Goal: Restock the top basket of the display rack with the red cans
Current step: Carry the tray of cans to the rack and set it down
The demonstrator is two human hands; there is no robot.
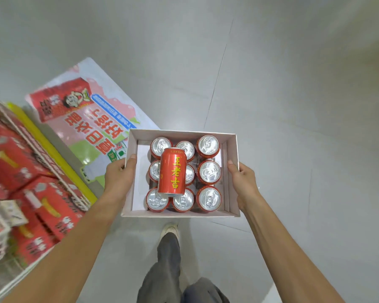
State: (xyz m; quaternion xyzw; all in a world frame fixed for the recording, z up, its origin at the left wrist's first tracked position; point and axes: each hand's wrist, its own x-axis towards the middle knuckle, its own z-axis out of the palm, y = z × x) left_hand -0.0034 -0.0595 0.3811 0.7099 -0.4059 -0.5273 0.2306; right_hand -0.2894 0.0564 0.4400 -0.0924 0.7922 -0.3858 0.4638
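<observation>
Restocking has not begun, by the look of it: nine red cans stand upright in the white box, a tenth can lying across their tops. The left hand and right hand each clasp a side wall, thumbs hooked inside, arms outstretched above the floor. No top basket is identifiable.

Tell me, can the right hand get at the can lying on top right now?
Probably not yet: the right hand grips the box wall, as does the left hand. Nothing covers the lying can.
</observation>
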